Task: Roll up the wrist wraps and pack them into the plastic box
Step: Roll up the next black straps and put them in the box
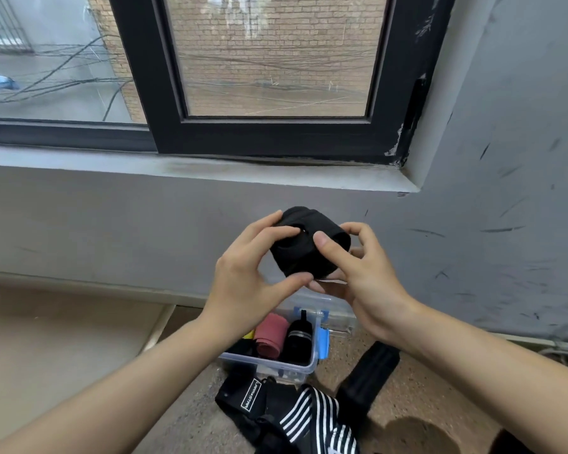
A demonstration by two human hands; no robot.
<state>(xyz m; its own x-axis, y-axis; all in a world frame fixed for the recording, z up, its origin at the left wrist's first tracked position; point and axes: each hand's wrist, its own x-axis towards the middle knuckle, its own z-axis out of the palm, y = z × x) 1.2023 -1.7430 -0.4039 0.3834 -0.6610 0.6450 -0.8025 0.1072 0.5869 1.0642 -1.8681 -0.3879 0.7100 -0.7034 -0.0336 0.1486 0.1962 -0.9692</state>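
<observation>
I hold a rolled black wrist wrap (304,253) in mid-air in front of the grey wall, between both hands. My left hand (250,270) pinches it from the left, thumb under it and fingers on top. My right hand (361,273) grips its right side, thumb pressed on the front. Below, on the floor, the clear plastic box (304,363) with blue latches stands open and holds a rolled pink wrap (269,335), a rolled black wrap with white stripes (297,339) and a yellow piece, partly hidden by my left forearm.
Loose wraps lie on the speckled floor in front of the box: a black one with a white label (243,394), a black-and-white striped one (309,417) and a flat black one (368,378). The box lid (336,311) leans behind. A window ledge (210,168) runs above.
</observation>
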